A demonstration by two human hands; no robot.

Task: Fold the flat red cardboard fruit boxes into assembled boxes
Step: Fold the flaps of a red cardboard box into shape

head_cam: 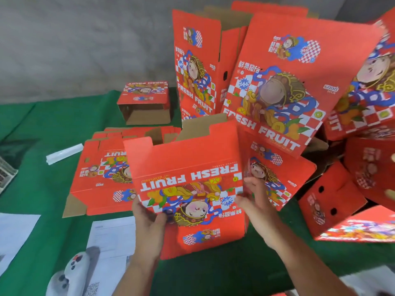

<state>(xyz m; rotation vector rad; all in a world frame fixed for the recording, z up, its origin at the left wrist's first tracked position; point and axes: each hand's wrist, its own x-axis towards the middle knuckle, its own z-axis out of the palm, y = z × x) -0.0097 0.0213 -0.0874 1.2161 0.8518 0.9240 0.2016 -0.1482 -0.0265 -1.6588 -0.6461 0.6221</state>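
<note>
Two hands hold one red box point(188, 178) up in the middle, over the green table point(42, 129). The left hand point(149, 216) grips its left edge, at about 7 o'clock from the box's middle, with the thumb on the picture side and the other fingers hidden behind. The right hand point(252, 199) is at the right edge, at about 4 o'clock, with fingers curled on that edge.

The box looks partly opened, not flat any more. Brown inside card shows at its top, at 12 o'clock. So I think the step in hand is opening it into a tube shape.

The next move likely needs the sides pushed square, then the end flaps folded in and tucked.

A flat stack point(102, 167) waits just left of it, at 9 o'clock. A done box point(145, 103) sits far back at 11 o'clock. A pile of boxes point(288, 82) leans from 1 to 3 o'clock.
</note>
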